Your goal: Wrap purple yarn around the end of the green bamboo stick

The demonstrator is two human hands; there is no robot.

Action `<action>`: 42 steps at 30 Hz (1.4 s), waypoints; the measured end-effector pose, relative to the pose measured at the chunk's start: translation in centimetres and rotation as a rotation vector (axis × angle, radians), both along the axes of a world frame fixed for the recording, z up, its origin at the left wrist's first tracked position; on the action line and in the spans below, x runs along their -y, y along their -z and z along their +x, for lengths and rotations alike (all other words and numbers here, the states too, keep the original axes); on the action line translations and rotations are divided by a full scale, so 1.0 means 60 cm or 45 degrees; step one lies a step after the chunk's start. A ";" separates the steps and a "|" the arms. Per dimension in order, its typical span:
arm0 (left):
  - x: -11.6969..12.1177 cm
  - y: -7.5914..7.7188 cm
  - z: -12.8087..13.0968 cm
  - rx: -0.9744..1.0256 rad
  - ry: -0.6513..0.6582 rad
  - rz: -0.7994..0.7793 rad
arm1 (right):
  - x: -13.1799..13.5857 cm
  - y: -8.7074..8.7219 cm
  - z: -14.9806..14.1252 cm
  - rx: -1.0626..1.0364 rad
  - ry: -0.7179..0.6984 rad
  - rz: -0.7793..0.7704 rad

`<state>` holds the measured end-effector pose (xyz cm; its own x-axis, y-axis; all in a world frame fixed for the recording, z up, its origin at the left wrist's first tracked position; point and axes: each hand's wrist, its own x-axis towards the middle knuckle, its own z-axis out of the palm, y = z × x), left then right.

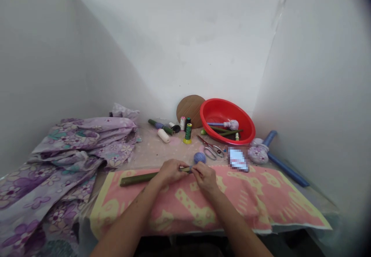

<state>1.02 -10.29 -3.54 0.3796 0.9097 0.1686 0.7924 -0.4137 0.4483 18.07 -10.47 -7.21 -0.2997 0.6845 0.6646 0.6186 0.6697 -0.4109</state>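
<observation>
A long, straight, green stick of bamboo-like stalk (pixel 138 179) lies over the upper left part of a pink-and-yellow patterned towel (pixel 237 203), which is spread along the near edge of the counter (pixel 150 152). Its long axis runs mostly left to right, slanting a little away from the person, so the blunt cut butt points left and slightly nearer, while the other end points right, between the two hands. Whether the butt touches the towel or is slightly raised cannot be told. The left hand (pixel 173 171) is closed on the stick towards its right end, gripping from above with thumb and fingers. The right hand (pixel 204 176) has thumb and fingertips pinched together on a band of blue-violet yarn (pixel 191 168) around that end. Just beyond the right hand sits a round ball of blue-violet wool (pixel 199 157). Farther back lie metal scissors with open blades (pixel 211 148), pointing away and left, near an upright green spool on a yellow base (pixel 188 133). A tilted red plastic basin (pixel 251 127) leans against the wall.
</observation>
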 end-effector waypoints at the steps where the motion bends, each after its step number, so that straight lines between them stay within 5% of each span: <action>1: 0.002 0.000 -0.001 0.001 0.011 -0.004 | 0.000 -0.002 -0.001 0.021 0.010 0.011; 8: 0.021 -0.007 -0.007 0.004 0.125 -0.031 | -0.017 -0.002 0.001 -0.065 -0.051 -0.129; 21: 0.042 -0.021 -0.003 -0.024 0.252 0.009 | -0.039 0.005 0.011 -0.475 -0.360 -0.876; 42: 0.035 -0.024 -0.004 0.153 0.126 0.086 | -0.046 0.026 0.014 -0.723 -0.439 -0.942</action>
<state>0.78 -12.40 -2.07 0.4403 0.8538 0.2778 0.6884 -0.5196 0.5060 18.90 -7.69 -8.78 -0.3301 0.9198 0.2120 0.0200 0.2313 -0.9727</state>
